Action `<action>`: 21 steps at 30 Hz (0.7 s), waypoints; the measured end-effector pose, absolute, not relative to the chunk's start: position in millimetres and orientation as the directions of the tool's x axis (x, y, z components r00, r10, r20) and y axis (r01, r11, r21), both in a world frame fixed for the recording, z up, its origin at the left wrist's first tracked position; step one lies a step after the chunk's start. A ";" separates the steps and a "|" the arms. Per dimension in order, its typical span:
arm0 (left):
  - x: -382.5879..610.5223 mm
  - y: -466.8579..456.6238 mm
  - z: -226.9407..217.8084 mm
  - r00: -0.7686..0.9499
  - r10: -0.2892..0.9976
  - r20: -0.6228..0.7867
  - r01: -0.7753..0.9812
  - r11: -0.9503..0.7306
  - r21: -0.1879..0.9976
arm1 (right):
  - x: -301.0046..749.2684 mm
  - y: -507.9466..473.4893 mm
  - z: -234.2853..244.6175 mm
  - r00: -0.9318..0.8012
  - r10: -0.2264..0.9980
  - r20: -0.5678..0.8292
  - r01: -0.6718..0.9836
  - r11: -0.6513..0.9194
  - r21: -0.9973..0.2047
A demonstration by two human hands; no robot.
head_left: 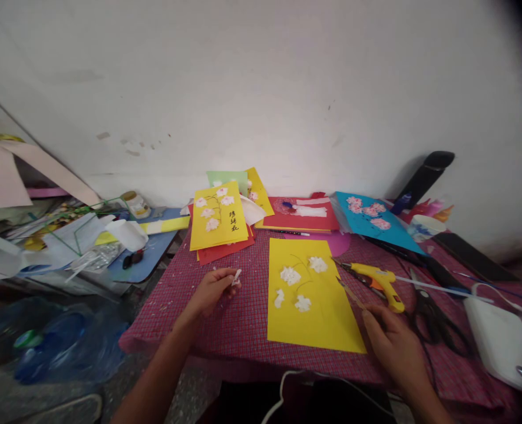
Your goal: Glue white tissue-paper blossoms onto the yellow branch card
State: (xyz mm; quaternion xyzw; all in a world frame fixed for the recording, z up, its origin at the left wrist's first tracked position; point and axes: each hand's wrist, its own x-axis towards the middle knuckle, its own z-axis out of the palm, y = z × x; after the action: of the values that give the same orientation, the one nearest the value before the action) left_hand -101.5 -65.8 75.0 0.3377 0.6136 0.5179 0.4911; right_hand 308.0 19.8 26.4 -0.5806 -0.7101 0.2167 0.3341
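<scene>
My left hand (217,290) pinches a small crumpled piece of white paper (237,275) over the left part of the cloth. In my right hand (389,338) are slim tweezers (353,296), their points up and left toward the right edge of a yellow sheet (316,330). White paper flower clusters (290,275) sit on that sheet, with thin drawn stems (305,259) among them. Just beyond my right hand lies a yellow glue gun (376,277) with a white glue stick in its back.
Black scissors (438,321) and a white box-like device (502,338) lie right. Finished flower cards, one yellow (217,215) and one blue (376,227), rest at the back. A paper cup (424,228) stands back right. Left is a blue side table (148,253) with supplies.
</scene>
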 end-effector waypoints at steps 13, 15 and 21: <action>-106.3 -69.2 71.0 -0.261 0.923 -0.283 -0.081 0.271 0.959 | 304.5 19.0 32.0 -0.096 0.970 0.224 0.686 0.227 -0.691; -107.4 -68.7 73.0 -0.291 0.926 -0.240 0.049 0.265 0.963 | 305.2 19.2 32.2 -0.101 0.970 0.222 0.695 0.228 -0.682; -117.8 -68.5 78.5 -0.225 0.963 0.148 0.717 0.061 0.694 | 308.7 18.1 25.6 -0.093 0.968 0.235 0.687 0.233 -0.688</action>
State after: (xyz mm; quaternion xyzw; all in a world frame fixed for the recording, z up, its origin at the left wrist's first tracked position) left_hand -117.8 -68.5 78.5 0.5954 0.7056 0.3390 0.1811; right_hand 308.7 18.1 25.6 -0.5831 -0.7093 0.2082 0.3369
